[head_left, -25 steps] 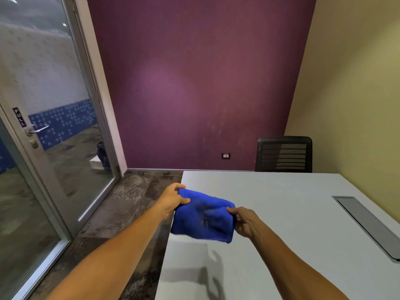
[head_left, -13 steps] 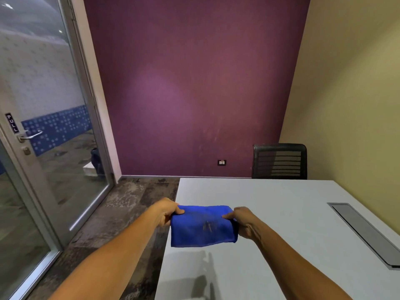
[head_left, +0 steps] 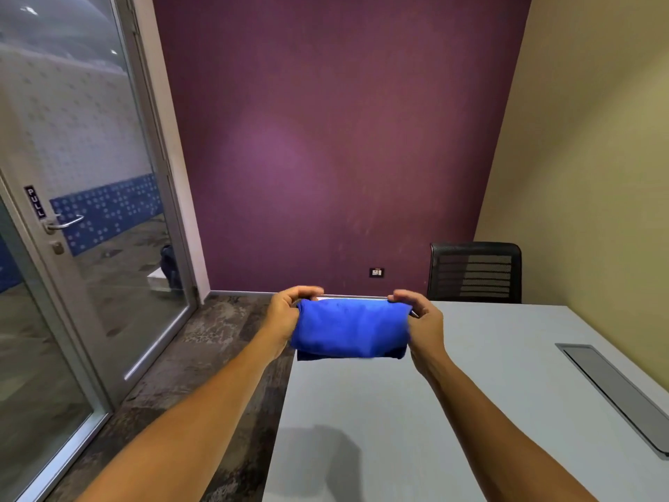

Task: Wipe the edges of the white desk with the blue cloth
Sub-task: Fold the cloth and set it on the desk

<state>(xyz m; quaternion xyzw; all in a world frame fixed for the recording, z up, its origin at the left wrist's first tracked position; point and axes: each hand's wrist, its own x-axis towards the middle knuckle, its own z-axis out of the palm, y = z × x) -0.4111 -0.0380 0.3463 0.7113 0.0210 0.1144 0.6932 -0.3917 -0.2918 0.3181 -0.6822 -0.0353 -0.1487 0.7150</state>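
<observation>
The blue cloth [head_left: 349,329] hangs folded in the air above the far left corner of the white desk [head_left: 470,411]. My left hand [head_left: 289,313] grips its upper left corner and my right hand [head_left: 421,317] grips its upper right corner. The cloth is stretched between them, its lower fold drooping clear of the desk top. Part of the desk's far edge is hidden behind the cloth and hands.
A grey cable hatch [head_left: 615,389] is set into the desk at the right. A black mesh chair [head_left: 475,271] stands behind the desk's far edge. A glass door [head_left: 72,248] with a pull handle is at the left; patterned floor lies between it and the desk.
Both hands have lifted the cloth up and away from the desk top toward the far edge, and it now looks doubled over with a rounded top fold.
</observation>
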